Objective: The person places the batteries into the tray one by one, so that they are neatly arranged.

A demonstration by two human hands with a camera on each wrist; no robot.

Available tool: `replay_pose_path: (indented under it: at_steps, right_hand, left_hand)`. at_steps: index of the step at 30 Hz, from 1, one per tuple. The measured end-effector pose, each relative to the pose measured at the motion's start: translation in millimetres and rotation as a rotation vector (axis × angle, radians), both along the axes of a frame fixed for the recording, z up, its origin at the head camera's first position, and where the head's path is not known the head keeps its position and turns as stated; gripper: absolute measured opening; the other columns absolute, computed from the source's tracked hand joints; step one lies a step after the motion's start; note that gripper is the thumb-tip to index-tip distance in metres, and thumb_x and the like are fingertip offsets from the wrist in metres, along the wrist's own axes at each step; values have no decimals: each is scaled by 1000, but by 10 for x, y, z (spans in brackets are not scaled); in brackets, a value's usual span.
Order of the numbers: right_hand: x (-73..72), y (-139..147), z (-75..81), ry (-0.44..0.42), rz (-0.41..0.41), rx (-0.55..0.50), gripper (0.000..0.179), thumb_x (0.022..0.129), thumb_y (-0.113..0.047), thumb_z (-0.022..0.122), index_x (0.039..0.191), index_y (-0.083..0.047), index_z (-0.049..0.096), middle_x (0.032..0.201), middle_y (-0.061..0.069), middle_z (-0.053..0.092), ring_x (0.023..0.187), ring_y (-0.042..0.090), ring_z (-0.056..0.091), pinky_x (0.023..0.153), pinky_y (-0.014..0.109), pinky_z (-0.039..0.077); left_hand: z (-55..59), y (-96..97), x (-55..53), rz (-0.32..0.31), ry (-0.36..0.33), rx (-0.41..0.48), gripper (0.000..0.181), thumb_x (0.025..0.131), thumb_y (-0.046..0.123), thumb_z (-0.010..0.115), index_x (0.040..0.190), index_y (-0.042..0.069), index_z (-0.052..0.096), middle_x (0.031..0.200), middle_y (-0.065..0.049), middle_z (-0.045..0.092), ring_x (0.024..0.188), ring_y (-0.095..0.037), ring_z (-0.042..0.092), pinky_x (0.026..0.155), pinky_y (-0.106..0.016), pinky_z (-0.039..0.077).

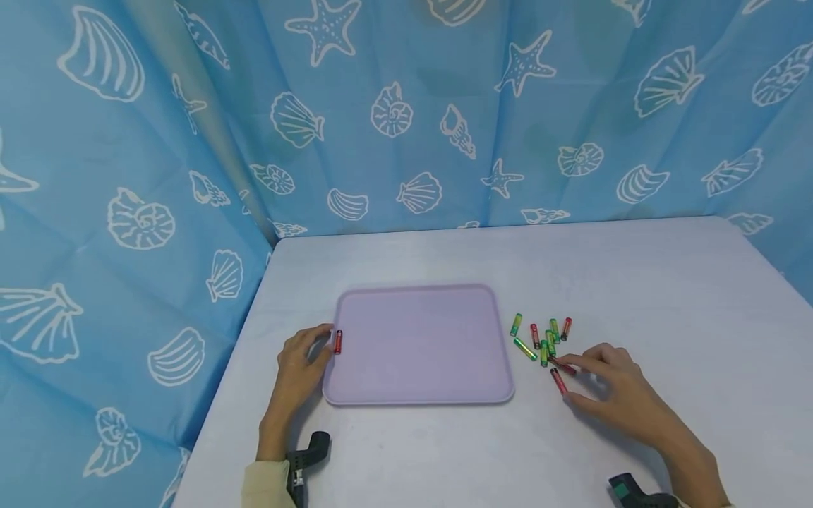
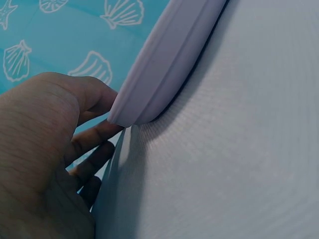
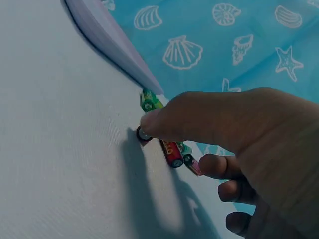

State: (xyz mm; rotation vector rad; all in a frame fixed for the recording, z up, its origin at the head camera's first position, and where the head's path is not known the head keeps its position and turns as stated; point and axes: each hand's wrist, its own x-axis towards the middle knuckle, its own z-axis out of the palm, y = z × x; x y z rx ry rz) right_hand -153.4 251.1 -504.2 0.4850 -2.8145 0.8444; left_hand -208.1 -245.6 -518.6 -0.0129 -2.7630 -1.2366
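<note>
We've got the left hand (image 1: 300,367) relaxed, thumb and index apart, touching the left rim of the lilac tray (image 1: 419,353) mid-frame, with a lone red battery (image 1: 338,342) at that edge. Right of the tray, the right hand (image 1: 612,391) has its thumb at one end of the lowest red battery (image 1: 558,382), beside the loose green batteries (image 1: 544,353) on the white desk (image 1: 444,458); we can't tell if it's gripped.
</note>
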Motion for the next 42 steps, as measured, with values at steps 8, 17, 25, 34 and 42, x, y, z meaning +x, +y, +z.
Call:
replay_pose_path:
  at_steps: [8,17,25,34,42]
  right_hand:
    - [-90,8,-29,-17,61,23,51,72,-18,89,120,-22,73,99,-4,48,91,16,35,71,37,26]
    - [-70,25,-39,-63,65,-1,54,75,-16,86,126,-16,70,103,-4,51,94,17,35,73,38,25]
    - [-60,52,-62,22,60,11,50,75,-18,88,122,-15,71,99,-8,49,90,9,32,73,29,25]
    - [-29,-64,-78,85,38,-68,46,68,-18,92,110,-16,74,99,-10,51,93,5,34,76,29,28]
    - [-95,-287,-17,179,92,-138,48,66,-11,92,109,-16,71,98,-6,53,95,7,37,79,29,27]
  left_hand:
    - [2,8,-4,12,7,3,39,98,14,61,136,13,60,137,-12,57,137,-35,36,114,-59,11]
    - [-16,2,23,17,-3,-1,39,98,15,61,136,13,60,136,-12,57,136,-35,36,114,-59,12]
    - [-29,-3,15,8,17,6,39,98,14,62,136,12,61,137,-12,57,136,-35,37,114,-60,12]
    - [-13,-8,12,2,37,-2,38,96,13,63,134,12,62,136,-13,58,135,-36,38,113,-60,13]
    - [-17,3,-2,17,3,-13,38,97,15,62,136,14,61,139,-12,55,137,-35,35,115,-59,12]
